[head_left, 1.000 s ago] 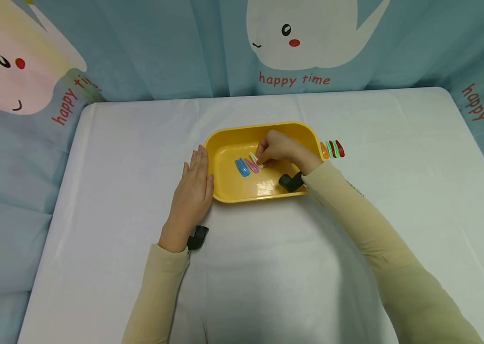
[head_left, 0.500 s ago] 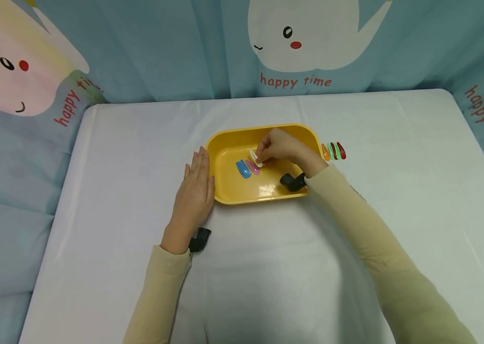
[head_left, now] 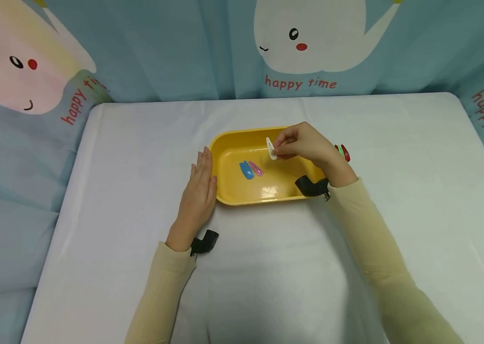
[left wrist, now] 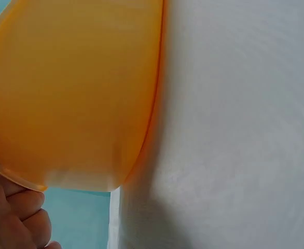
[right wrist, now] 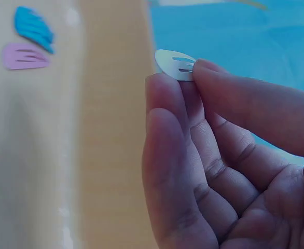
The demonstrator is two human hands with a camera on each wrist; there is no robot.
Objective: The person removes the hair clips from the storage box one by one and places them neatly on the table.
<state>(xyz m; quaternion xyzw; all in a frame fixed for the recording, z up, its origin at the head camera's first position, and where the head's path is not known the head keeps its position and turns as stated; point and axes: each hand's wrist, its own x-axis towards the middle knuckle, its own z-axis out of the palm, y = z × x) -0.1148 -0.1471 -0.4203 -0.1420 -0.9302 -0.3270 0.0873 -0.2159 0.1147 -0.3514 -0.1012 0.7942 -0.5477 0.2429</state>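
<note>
- Head view: pinching white snap hair clip (head_left: 271, 149) with right hand (head_left: 309, 145), just lifted over yellow tray (head_left: 235, 193).
- Leaving pink clip (head_left: 257, 168) and blue clips (head_left: 247, 171) lying inside.
- Resting left hand (head_left: 198, 195), fingers straight, against tray's end.

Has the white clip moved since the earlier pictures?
Yes: in the head view, the white clip moved right and up the picture, away from the pink clip.

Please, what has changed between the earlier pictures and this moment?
The right hand has moved rightward, lifting the white clip away from the pink clip. The left hand stays against the yellow tray; inside it, the blue clips and pink clip lie as before.
</note>
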